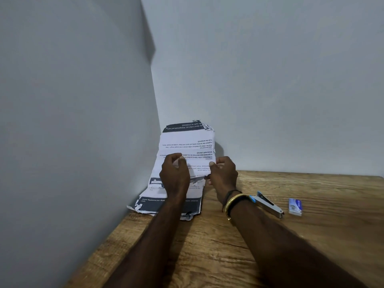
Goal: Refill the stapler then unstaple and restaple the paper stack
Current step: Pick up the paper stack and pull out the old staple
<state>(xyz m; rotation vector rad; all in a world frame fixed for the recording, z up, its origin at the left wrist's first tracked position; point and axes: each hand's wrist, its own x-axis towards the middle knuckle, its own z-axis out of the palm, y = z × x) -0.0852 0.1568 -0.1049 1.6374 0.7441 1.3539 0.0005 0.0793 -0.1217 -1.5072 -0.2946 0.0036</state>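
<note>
**Working the paper stack, stapler lying idle**

Looking down from the head camera, I am seeing both forearms reaching across the wooden table (270, 235) toward the corner. A gold bangle (235, 199) is sitting on the right wrist, and just beyond it the stapler (268, 203) is lying on the wood, apart from the fingers. Beside that, further right, a small box of staples (295, 206) is resting flat; whether the refill is done I cannot tell from here.

Moving outward, the left hand (174, 175) is curled closed, pinching the paper stack (185, 146) near its middle. The right hand (223, 173) is likewise closed on the sheet's right edge, thumb pressing the paper. The stack is standing bent: its torn lower end is lying on the table, the upper part leaning up against the wall (270, 80).

My reading: the unstapling or squaring step is in hand. No staple is showing at this size. The next move is calling for finding the fastened corner, or aligning the sheets, before the right hand goes back for the stapler.
</note>
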